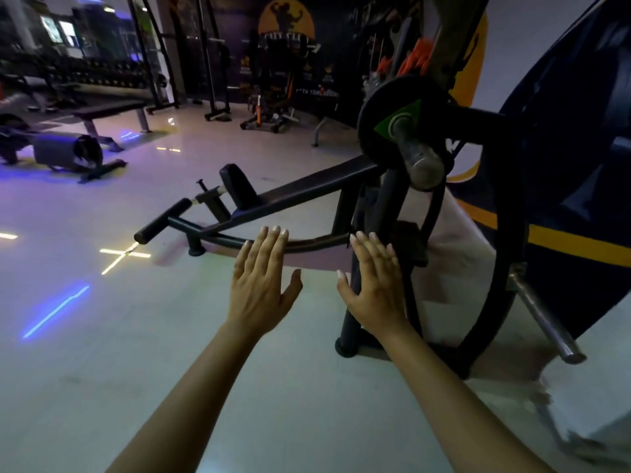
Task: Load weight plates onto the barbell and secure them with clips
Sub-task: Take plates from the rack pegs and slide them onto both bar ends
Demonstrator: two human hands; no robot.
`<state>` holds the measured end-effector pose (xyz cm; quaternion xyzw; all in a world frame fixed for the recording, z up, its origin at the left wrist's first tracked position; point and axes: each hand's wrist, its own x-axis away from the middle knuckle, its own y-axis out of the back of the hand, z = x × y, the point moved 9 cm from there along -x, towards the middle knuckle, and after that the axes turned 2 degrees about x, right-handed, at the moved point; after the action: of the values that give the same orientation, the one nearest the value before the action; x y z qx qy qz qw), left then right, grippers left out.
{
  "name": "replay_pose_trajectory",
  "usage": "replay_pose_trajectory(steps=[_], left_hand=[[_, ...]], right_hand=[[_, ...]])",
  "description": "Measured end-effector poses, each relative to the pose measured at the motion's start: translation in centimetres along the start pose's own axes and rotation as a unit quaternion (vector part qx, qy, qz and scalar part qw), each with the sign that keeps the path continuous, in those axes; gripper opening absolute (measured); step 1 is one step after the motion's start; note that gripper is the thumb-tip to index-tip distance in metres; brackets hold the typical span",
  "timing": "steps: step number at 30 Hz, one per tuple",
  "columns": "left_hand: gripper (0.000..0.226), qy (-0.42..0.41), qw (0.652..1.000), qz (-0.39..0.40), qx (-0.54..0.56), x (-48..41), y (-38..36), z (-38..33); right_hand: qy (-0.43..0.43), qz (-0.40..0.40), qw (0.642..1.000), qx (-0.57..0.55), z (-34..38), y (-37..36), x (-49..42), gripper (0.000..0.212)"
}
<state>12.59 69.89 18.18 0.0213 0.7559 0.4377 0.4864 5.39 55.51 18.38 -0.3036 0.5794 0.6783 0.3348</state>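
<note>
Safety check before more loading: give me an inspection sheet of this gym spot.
Surface: glossy floor with light reflections.
Job's things: one black weight plate with a green mark sits on the bar sleeve; no clip visible on it; orange items behind, too blurred to identify.
Clutter: nothing seen.
Hands: left hand and right hand open, flat, holding nothing.
Cables: nothing seen.
Surroundings: bench frame ahead, empty steel peg at right, dumbbell rack far left.
</note>
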Motion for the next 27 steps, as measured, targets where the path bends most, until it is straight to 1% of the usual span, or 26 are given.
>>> replay_pose_trajectory(steps=[7, 16, 21, 27], left_hand=[[0.061, 0.113, 0.99, 0.077, -0.024, 2.1, -5.2, 8.3], [0.06, 0.205, 0.965, 0.154, -0.058, 3.7, -10.2, 18.9], [0.059, 0.257, 0.948, 0.172, -0.08, 4.7, -12.1, 26.6], [0.06, 0.307, 0.931, 0.172, -0.09, 4.0, -14.0, 38.3]], right_hand=[[-0.02, 0.123, 0.992, -0.039, 0.4, -12.2, 0.0, 0.061], [0.001, 0.283, 0.954, -0.101, 3.0, -26.8, 0.1, 0.063], [0.046, 0.334, 0.932, -0.132, 6.8, -34.6, -1.9, 0.064], [0.086, 0.35, 0.922, -0.139, 12.3, -45.5, -7.0, 0.065]])
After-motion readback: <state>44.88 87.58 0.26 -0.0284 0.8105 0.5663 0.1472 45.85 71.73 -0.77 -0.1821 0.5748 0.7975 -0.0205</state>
